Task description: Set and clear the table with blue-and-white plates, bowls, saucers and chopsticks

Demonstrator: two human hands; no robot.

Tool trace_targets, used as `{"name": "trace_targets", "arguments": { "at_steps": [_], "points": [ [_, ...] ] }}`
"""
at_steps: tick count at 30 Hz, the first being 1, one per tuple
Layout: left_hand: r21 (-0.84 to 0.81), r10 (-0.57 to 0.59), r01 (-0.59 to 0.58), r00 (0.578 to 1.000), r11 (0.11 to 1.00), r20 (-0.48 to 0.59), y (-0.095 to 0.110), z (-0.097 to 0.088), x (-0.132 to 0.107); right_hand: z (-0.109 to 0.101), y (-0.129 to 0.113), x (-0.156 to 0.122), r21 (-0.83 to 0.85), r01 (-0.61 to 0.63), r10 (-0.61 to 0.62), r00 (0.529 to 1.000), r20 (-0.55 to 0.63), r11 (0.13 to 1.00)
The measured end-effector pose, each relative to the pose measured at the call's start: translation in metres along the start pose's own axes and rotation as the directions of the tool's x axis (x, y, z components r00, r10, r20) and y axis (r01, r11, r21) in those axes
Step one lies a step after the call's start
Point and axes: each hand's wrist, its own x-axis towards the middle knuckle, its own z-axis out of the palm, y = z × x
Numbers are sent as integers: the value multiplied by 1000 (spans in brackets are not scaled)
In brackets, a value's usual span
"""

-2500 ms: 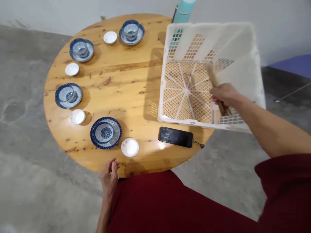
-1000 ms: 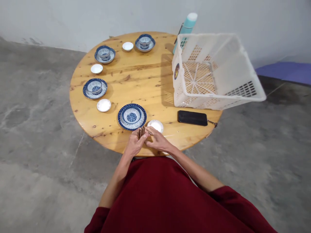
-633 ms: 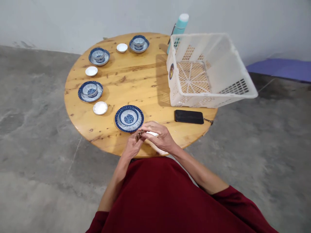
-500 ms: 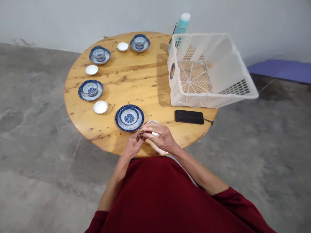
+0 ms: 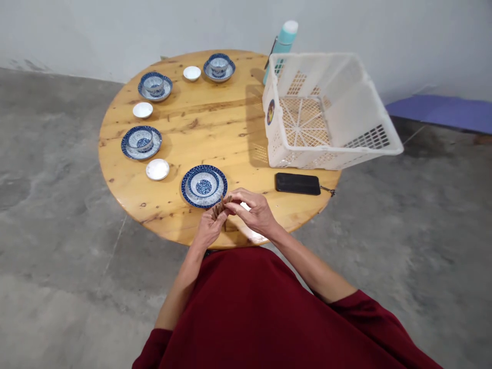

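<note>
My left hand (image 5: 209, 225) is closed around a bundle of brown wooden chopsticks (image 5: 220, 207), their ends fanned a little above the fist. The fingertips of my right hand (image 5: 253, 210) pinch at the same bundle from the right. How many sticks each hand has cannot be made out. Just beyond the hands sits a blue-patterned plate (image 5: 185, 193) with a matching bowl (image 5: 203, 185) on it. Behind my right hand, a small white dish (image 5: 245, 206) is mostly hidden.
Further round the wooden table (image 5: 207, 138) are several plate-and-bowl sets, such as one at the left (image 5: 141, 142), with small white dishes (image 5: 157, 169) between. A white plastic crate (image 5: 334, 152), a black phone (image 5: 297, 183) and a teal bottle (image 5: 285, 41) stand on the right side.
The chopstick ends have spread apart between the hands, and one stick now points downward below them. The view has shifted slightly; the dishes have stayed in place.
</note>
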Motion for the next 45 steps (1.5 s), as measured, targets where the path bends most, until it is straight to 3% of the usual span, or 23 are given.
{"name": "trace_targets", "arguments": {
  "at_steps": [7, 15, 19, 26, 32, 37, 39, 43, 45],
  "points": [
    [6, -42, 43, 998, 999, -47, -1, 1, -1, -2, -7, 0, -129, 25, -28, 999, -23, 991],
    [-96, 21, -36, 989, 995, -150, -1, -14, -8, -35, -13, -13, -208, -88, 34, 968, -248, 974],
    [-17, -2, -2, 980, 1000, -200, -3, -16, -8, -32, -6, -24, -191, -120, 68, 963, -262, 974],
    [58, 36, -26, 983, 998, -178, -2, -11, -8, -26, -6, -36, -199, -112, 63, 969, -241, 974],
    [32, 3, 4, 977, 999, -214, 7, -17, -10, -34, 2, -26, -123, -177, 135, 947, -291, 976],
    [43, -107, 116, 979, 992, -171, 12, -26, -11, -58, 53, 4, 161, -416, 446, 827, -343, 895],
    [57, -191, 202, 969, 978, -159, 8, -24, -11, -64, 81, 16, 315, -521, 602, 747, -282, 793],
    [139, -290, 320, 936, 937, -201, -11, -15, -10, -61, 127, 34, 462, -726, 846, 519, -118, 510],
    [210, -309, 354, 926, 911, -218, -24, -11, -10, -56, 142, 39, 458, -769, 882, 465, -76, 445]
  ]
}}
